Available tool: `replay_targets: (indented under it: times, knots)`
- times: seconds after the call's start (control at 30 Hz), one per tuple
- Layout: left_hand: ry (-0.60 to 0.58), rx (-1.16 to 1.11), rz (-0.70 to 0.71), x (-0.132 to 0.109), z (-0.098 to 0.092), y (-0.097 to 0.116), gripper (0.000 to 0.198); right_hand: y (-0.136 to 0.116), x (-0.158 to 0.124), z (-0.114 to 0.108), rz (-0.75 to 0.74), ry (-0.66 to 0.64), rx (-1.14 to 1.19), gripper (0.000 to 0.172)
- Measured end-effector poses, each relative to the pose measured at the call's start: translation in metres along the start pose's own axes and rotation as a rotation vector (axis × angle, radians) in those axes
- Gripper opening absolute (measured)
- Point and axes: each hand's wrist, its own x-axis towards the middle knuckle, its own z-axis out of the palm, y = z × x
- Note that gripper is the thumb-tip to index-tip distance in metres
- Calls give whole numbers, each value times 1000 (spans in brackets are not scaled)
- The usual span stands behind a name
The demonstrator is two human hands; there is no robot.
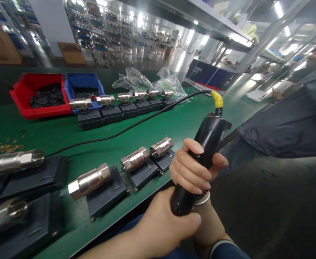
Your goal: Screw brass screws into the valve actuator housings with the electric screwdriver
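Being held tilted beside the near edge of the green table [138, 138], a black tool [207, 133] is gripped by curled fingers of the right hand [191, 167]. Its lower end is touched by the left hand [168, 216]; whether those hidden fingers are closed cannot be told. Along the table's same edge, 3 metal fittings [134, 159] with dark boxes [108, 198] are placed.

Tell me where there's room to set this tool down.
Bare bench: between cord and front valves; also between navy box and white object. Crowded at left: other valves, brass bits; at back: bins, bags, valve row.
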Motion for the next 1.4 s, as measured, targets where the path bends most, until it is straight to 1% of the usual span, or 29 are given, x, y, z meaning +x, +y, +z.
replay_targets:
  times: [0.03, 0.07, 0.1, 0.13, 0.17, 0.2, 0.23, 0.27, 0.3, 0.33, 0.4, 0.53, 0.6, 0.67, 0.7, 0.73, 0.77, 0.8, 0.87, 0.93, 1.03, 1.13, 1.27, 1.4]
  knots:
    - [24, 99, 95, 0, -5, -4, 14, -7, -1, 2, 35, 48, -67, 22]
    - [100, 235, 245, 0, -12, -7, 20, -16, -1, 5, 86, 106, -155, 23]
    - [227, 410, 418, 1, -19, -11, 26, -26, -1, 7, 145, 169, -260, 24]
    - [382, 615, 567, 3, -26, -14, 32, -37, -1, 10, 203, 230, -382, 26]
    - [535, 828, 654, 5, -33, -16, 37, -49, 0, 13, 250, 282, -521, 27]
    - [657, 1029, 676, 8, -38, -18, 43, -59, 2, 15, 278, 327, -672, 28]
    - [730, 1203, 636, 12, -43, -20, 51, -68, 5, 18, 282, 369, -827, 29]
    - [762, 1338, 556, 15, -46, -21, 60, -76, 8, 20, 266, 403, -971, 29]
    - [767, 1428, 476, 18, -48, -22, 67, -81, 12, 21, 238, 431, -1095, 30]
    - [763, 1482, 427, 20, -50, -23, 71, -85, 16, 23, 200, 450, -1195, 30]
    - [753, 1536, 389, 21, -54, -24, 70, -89, 24, 24, 102, 467, -1319, 30]
    - [716, 1562, 395, 17, -67, -24, 66, -87, 36, 25, -119, 438, -1397, 28]
    - [767, 1564, 412, 16, -68, -28, 63, -85, 37, 23, -172, 426, -1412, 27]
    - [821, 1483, 500, 17, -58, -38, 59, -84, 35, 19, -174, 424, -1445, 27]
    - [819, 1393, 552, 18, -50, -45, 58, -84, 33, 16, -165, 427, -1461, 28]
    - [778, 1269, 593, 21, -40, -53, 59, -84, 32, 13, -157, 430, -1475, 28]
    - [732, 1130, 582, 24, -31, -61, 61, -85, 30, 9, -152, 436, -1484, 29]
    - [707, 997, 527, 29, -21, -68, 67, -85, 28, 6, -150, 447, -1483, 29]
    - [706, 786, 372, 40, -8, -76, 82, -87, 25, 0, -151, 472, -1462, 29]
    - [724, 680, 285, 53, -3, -76, 94, -88, 24, -4, -145, 494, -1437, 29]
    - [764, 645, 254, 72, -6, -66, 103, -90, 23, -8, -139, 497, -1421, 28]
    - [822, 660, 249, 84, -12, -60, 107, -90, 23, -9, -146, 488, -1411, 28]
    - [843, 673, 322, 90, -17, -61, 103, -90, 23, -9, -134, 480, -1381, 28]
    - [835, 670, 348, 88, -21, -63, 90, -91, 23, -8, -119, 466, -1396, 28]
